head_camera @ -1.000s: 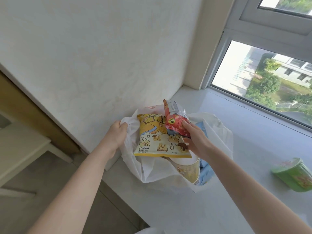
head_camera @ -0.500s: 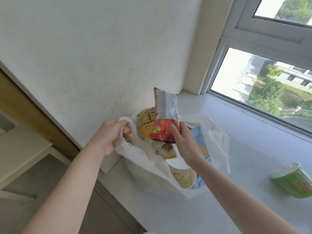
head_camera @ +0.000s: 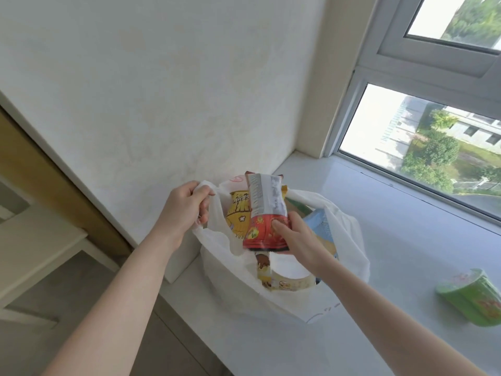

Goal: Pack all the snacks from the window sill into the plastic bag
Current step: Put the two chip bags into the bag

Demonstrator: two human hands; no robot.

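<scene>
At the centre of the frame, the white plastic bag (head_camera: 273, 289) stands on the window sill (head_camera: 406, 240), its mouth held open by the left hand (head_camera: 184, 213), fingers curled round one handle. The right hand (head_camera: 295, 240) pinches a red snack packet (head_camera: 264, 213) upright over the opening, thumb clamped on its lower half. A yellow packet (head_camera: 238, 215) and a round tub (head_camera: 287, 278) already sit inside. This looks like mid-packing: next, lower and release the red packet, then fetch the green cup (head_camera: 471, 299) lying at the lower right.
</scene>
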